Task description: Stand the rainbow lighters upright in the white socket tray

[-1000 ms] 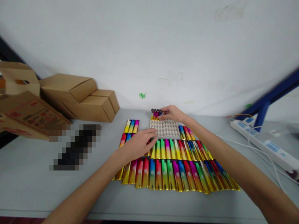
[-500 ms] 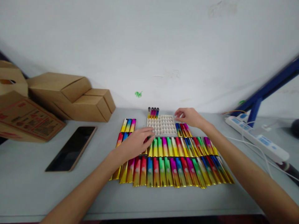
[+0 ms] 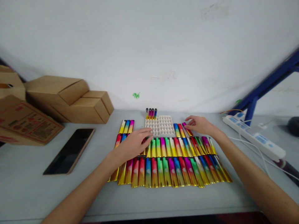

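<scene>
Several shiny lighters (image 3: 173, 171) with coloured tops and gold lower ends lie in rows on the desk. Behind them is a white tray (image 3: 166, 127) full of small holes; several lighters (image 3: 151, 114) stand upright along its far left edge. My left hand (image 3: 134, 141) rests at the tray's near left corner, fingertips on it and thumb apart, above the lighter rows. Right of the tray, my right hand (image 3: 198, 125) has its thumb at the top of a magenta lighter (image 3: 188, 130), the other fingers spread above. Beside that one lie a red and a blue lighter.
A dark phone (image 3: 70, 151) lies on the left, with brown cardboard boxes (image 3: 67, 98) behind it. On the right are a white power strip (image 3: 255, 137), cables and a blue metal frame (image 3: 268, 87). The wall closes off the back of the desk.
My right hand has moved right and down, from beside the tray's far right corner to the magenta lighter. My left hand stays at the tray. The view has shifted slightly.
</scene>
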{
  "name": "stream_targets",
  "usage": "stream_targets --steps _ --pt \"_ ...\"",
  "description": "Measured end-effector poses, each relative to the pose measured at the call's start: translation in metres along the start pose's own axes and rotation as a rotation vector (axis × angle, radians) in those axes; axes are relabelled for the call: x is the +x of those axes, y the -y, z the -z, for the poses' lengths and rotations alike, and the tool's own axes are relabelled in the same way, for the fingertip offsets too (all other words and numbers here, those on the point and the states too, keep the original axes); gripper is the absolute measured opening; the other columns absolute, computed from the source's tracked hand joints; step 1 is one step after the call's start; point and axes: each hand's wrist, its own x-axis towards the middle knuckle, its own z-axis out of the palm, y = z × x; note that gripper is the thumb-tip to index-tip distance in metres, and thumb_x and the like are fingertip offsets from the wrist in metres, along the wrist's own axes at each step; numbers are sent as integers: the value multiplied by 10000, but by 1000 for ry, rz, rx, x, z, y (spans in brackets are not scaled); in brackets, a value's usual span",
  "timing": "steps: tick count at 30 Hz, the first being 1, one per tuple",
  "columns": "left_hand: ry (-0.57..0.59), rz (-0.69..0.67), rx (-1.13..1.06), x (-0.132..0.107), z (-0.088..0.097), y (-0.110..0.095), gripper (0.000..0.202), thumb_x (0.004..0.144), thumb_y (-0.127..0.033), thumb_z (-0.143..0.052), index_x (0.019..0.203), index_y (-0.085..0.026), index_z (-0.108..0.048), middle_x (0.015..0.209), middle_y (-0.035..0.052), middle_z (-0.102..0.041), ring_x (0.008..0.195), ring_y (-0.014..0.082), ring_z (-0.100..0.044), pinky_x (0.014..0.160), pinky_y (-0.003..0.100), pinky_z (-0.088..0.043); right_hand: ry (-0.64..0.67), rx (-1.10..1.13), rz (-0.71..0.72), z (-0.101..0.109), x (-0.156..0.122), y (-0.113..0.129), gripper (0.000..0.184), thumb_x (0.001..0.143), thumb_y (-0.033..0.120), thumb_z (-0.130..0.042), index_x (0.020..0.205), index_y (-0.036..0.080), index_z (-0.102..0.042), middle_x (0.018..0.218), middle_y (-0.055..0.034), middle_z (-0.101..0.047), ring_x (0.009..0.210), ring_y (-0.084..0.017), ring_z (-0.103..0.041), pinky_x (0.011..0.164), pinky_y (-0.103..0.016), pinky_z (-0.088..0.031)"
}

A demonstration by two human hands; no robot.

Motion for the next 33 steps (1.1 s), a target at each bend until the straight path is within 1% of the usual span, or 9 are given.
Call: stream_targets --steps 6,9,13,16,20,23,28,31,33 --pt "-10 3 -7 -1 -1 1 368 1050 -339 -456 1180 -163 -751 1334 117 -715 1308 244 -636 1170 472 -472 -51 -20 11 2 7 -4 203 815 273 -726 980 166 -780 875 -109 -809 845 -279 -756 800 -359 -561" --pt "-10 -1 4 0 -1 2 367 1054 -337 -453 1187 -167 -749 1329 107 -720 1309 234 -635 1170 456 -473 -94 32 59 4 4 0 183 896 320 -642 945 179 -748 944 -112 -800 872 -257 -744 812 -348 -563" --pt "-19 0 13 0 -1 1 355 1049 -332 -464 1182 -172 -752 1315 98 -728 1294 233 -646 1170 440 -474 -38 517 153 2 -11 17 320 968 495 -542 1040 197 -634 912 -69 -741 752 -193 -691 687 -319 -559" --pt "-9 5 15 -1 -1 1 365 1050 -332 -462 1197 -157 -747 1325 106 -722 1306 237 -637 1178 439 -466 73 860 197 0 -21 35 358 948 547 -579 1110 229 -592 918 -40 -700 586 -121 -543 532 -266 -440" --pt "8 14 7 -1 -1 0 379 1052 -334 -455 1201 -144 -747 1338 118 -713 1318 244 -627 1184 448 -459 80 995 208 -1 -28 53 382 975 576 -533 1094 225 -623 692 42 -475 482 -98 -274 441 -277 -211" --pt "10 15 4 -1 0 0 380 1051 -343 -456 1199 -152 -749 1341 116 -711 1313 250 -630 1179 458 -466 60 1017 197 -2 -32 57 446 989 622 -477 1001 211 -649 652 58 -320 503 -113 -268 459 -286 -231" --pt "10 15 12 0 -1 1 388 1053 -359 -455 1216 -155 -743 1348 109 -707 1317 244 -626 1186 458 -458 -32 968 238 -13 -37 56 377 922 622 -624 1010 264 -547 717 45 -502 544 -115 -397 479 -264 -309" --pt "12 14 22 0 -1 2 394 1058 -363 -448 1222 -155 -740 1346 103 -710 1322 235 -622 1193 451 -450 -142 812 272 -19 -38 56 373 939 624 -597 1023 270 -516 665 61 -483 542 -123 -383 498 -267 -301" --pt "14 16 27 0 -2 2 394 1059 -360 -446 1219 -155 -742 1342 101 -712 1321 234 -623 1194 452 -448 -265 613 293 -21 -39 58 375 969 609 -557 905 240 -543 628 56 -434 574 -129 -394 539 -275 -307"
